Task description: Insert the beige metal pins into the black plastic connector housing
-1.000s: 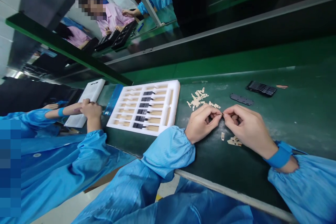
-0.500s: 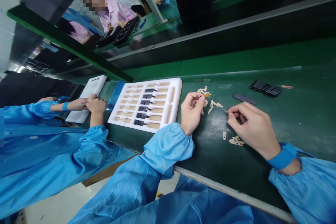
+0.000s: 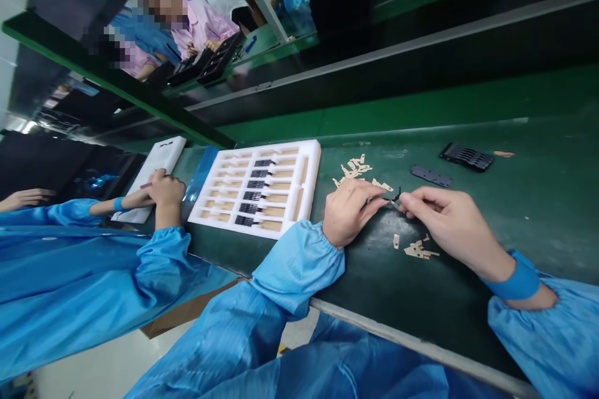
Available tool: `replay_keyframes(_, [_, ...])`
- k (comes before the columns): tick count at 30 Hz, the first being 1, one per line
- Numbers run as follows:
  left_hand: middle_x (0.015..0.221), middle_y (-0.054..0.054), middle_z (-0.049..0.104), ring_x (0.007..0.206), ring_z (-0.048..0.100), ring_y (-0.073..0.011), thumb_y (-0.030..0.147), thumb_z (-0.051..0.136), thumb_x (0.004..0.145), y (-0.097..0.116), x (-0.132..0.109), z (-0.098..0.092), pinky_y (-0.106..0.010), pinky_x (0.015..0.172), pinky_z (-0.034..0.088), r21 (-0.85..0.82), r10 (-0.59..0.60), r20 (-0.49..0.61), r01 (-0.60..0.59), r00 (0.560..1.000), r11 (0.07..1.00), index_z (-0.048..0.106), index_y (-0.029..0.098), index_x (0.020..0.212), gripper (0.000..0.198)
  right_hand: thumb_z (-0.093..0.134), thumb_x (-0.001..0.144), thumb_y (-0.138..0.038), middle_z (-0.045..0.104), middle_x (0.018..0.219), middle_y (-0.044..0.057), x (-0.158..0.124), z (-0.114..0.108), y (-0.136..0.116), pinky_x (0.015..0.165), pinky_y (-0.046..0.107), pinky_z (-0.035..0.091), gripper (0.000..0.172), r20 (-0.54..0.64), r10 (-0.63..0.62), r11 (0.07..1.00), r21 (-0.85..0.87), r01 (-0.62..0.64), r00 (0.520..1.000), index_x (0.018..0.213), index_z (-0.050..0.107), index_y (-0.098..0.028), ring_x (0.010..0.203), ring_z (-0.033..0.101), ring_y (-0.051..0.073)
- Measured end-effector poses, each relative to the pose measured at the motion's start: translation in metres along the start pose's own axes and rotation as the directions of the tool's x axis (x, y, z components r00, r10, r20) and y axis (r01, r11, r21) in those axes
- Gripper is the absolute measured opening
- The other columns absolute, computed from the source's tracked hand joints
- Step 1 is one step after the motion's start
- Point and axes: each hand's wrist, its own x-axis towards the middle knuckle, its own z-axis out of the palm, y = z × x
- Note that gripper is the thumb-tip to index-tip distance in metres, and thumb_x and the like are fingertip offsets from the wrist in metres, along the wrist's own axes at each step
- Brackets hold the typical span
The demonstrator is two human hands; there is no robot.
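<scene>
Working: two bare hands meet over a small dark part on the green table (image 3: 538, 199).
Co-worker's hand (image 3: 163, 190): far left, resting on a white foam block (image 3: 156, 168).
White tray (image 3: 309, 190): at 9 o'clock from the hands, dark clips in its slots.
Left hand (image 3: 344, 212): grip closed, fingertips pinching the tiny dark part (image 3: 395, 198).
Beige tabs (image 3: 355, 171): scattered at 12 o'clock; more (image 3: 418, 251) at 6 o'clock.
Right hand (image 3: 449, 221): grip closed on the same part's other end.
Handling: likely light, thin, stiff, easily dropped; best pinched by its ends.
Black pieces (image 3: 465, 156): at 2 o'clock, well apart.
</scene>
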Motion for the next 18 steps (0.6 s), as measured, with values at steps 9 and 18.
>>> replay_keyframes(9, [0.096,-0.004,0.073,0.089,0.069,-0.0139,0.036,0.067,0.096,0.003,0.002,0.0,-0.024,0.08,0.056,0.03,0.068,0.048,-0.069,0.997,0.997,0.067,0.019,0.107,0.02,0.074,0.081,-0.049,0.068,0.074,0.003,0.006,-0.005,-0.003,0.051,0.024,0.044,0.03,0.067,0.081,0.982,0.165,-0.091,0.994,0.086,0.072,-0.019,0.06,0.058,0.015])
replay_keyframes(18, [0.124,-0.005,0.072,0.121,0.065,-0.0152,0.036,0.05,0.106,0.001,0.0,0.004,-0.029,0.105,0.049,-0.165,0.297,0.488,-0.247,0.821,0.955,0.066,0.018,0.125,0.031,0.063,0.091,-0.031,0.073,0.093,0.004,0.021,-0.031,0.018,0.073,0.034,0.053,0.033,-0.411,-0.302,0.884,-0.459,0.091,0.86,0.122,0.067,-0.022,0.067,0.062,0.017])
